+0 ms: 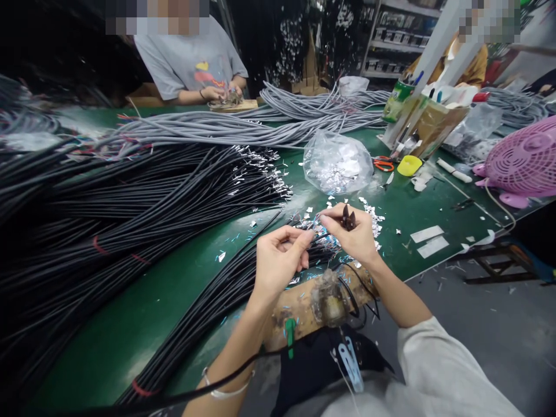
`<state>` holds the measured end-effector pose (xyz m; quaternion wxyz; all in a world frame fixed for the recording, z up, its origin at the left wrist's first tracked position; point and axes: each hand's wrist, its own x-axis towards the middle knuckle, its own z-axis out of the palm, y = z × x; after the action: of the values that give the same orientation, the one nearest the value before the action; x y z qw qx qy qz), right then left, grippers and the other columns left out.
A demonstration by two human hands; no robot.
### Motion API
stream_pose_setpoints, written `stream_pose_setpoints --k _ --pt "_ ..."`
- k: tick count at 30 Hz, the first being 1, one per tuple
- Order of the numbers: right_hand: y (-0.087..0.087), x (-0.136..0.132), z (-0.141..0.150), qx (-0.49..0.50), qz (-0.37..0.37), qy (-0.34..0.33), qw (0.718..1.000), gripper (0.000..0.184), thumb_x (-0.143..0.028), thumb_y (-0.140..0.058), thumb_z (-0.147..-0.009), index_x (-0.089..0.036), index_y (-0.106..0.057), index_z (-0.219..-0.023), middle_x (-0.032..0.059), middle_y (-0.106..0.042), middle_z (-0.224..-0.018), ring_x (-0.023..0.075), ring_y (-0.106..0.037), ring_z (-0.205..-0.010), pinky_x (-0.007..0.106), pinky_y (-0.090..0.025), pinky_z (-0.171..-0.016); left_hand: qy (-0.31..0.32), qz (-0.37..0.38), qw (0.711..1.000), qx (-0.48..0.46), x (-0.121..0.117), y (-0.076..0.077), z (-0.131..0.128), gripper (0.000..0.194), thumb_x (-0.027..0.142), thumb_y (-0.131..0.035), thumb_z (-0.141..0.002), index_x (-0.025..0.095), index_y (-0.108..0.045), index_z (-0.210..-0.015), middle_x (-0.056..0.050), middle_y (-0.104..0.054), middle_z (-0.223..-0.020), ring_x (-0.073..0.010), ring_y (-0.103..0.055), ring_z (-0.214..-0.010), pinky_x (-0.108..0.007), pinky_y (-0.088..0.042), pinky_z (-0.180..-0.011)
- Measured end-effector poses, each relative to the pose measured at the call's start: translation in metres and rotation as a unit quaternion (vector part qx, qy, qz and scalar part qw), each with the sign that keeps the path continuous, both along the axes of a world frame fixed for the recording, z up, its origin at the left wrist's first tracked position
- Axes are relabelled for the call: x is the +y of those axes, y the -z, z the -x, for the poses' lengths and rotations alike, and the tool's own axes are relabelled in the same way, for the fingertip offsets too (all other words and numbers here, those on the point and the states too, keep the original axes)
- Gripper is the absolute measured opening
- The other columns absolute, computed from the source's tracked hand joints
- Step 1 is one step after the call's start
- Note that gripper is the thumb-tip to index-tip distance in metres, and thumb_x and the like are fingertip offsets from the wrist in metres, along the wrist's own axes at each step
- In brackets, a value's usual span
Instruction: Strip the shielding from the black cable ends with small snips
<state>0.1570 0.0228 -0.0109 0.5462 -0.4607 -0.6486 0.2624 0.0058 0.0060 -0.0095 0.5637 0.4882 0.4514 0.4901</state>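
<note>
My left hand [278, 255] is closed, pinching a black cable [320, 236] near its end between thumb and fingers. My right hand [356, 234] is closed too; the dark, pointed jaws of small cutting pliers [348, 219] stick up from it, slightly apart, and their handles are hidden. Its thumb and index finger pinch at thin coloured wires [316, 219] at the cable's end. Below both hands sits a wooden board [299, 301] carrying a worn metal fixture [330, 298] and a green clip-like piece [289, 336].
Bundles of black cables [130, 214] cover the left of the green table [174, 313], with grey cables [208, 128] behind. A clear bag of foil scraps [339, 165], orange-handled scissors [384, 164] and a pink fan [527, 156] stand right. Across the table, a co-worker's hands [223, 92] handle something small.
</note>
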Motion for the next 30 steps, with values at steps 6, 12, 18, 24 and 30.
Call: stream_pose_setpoints --k 6,12,18,24,30 --pt "-0.001 -0.0011 -0.0039 -0.008 -0.013 0.016 1.0 0.014 -0.03 -0.063 -0.079 -0.019 -0.072 -0.08 0.0008 -0.062 -0.064 0.0123 -0.055 -0.062 0.028 -0.043 -0.059 -0.04 -0.029 0.998 0.033 -0.0034 -0.0032 -0.0031 0.022 0.031 -0.071 -0.071 0.012 -0.062 -0.066 0.003 -0.055 -0.041 -0.0043 -0.046 -0.033 -0.014 -0.034 -0.035" --pt "0.0002 -0.0019 -0.0049 0.006 0.017 0.028 0.999 0.015 -0.03 -0.065 -0.076 -0.018 -0.071 -0.073 0.0 -0.059 -0.06 0.0104 -0.051 -0.055 0.026 -0.04 -0.053 -0.066 -0.053 0.996 0.04 -0.0047 -0.0029 -0.0041 0.018 0.026 -0.071 -0.07 0.013 -0.061 -0.063 0.004 -0.056 -0.043 -0.0054 -0.049 -0.036 -0.015 -0.038 -0.038" --pt "0.0018 -0.0016 -0.0052 0.02 0.021 0.013 0.999 0.01 -0.026 -0.066 -0.074 -0.017 -0.071 -0.073 -0.0013 -0.056 -0.056 0.0093 -0.049 -0.054 0.025 -0.037 -0.05 -0.078 -0.069 0.993 0.061 -0.005 0.0012 -0.0059 0.016 0.025 -0.072 -0.068 0.014 -0.061 -0.062 0.004 -0.058 -0.048 -0.0068 -0.053 -0.04 -0.017 -0.042 -0.041" --pt "0.0032 -0.0015 -0.0035 0.036 0.013 0.011 0.999 0.007 -0.023 -0.067 -0.072 -0.018 -0.071 -0.069 -0.0024 -0.055 -0.054 0.0083 -0.047 -0.051 0.023 -0.035 -0.048 -0.086 -0.07 0.992 0.059 -0.0039 0.0017 -0.0064 0.017 0.024 -0.073 -0.067 0.014 -0.061 -0.061 0.004 -0.058 -0.048 -0.0068 -0.053 -0.039 -0.017 -0.043 -0.041" --pt "0.0062 -0.002 -0.0027 0.035 0.033 -0.004 0.999 0.008 -0.024 -0.068 -0.072 -0.018 -0.073 -0.074 -0.002 -0.056 -0.056 0.0067 -0.043 -0.048 0.022 -0.033 -0.046 -0.091 -0.063 0.993 0.045 -0.0026 0.0007 -0.0058 0.016 0.023 -0.073 -0.067 0.013 -0.061 -0.062 0.004 -0.057 -0.046 -0.0062 -0.052 -0.039 -0.016 -0.042 -0.04"
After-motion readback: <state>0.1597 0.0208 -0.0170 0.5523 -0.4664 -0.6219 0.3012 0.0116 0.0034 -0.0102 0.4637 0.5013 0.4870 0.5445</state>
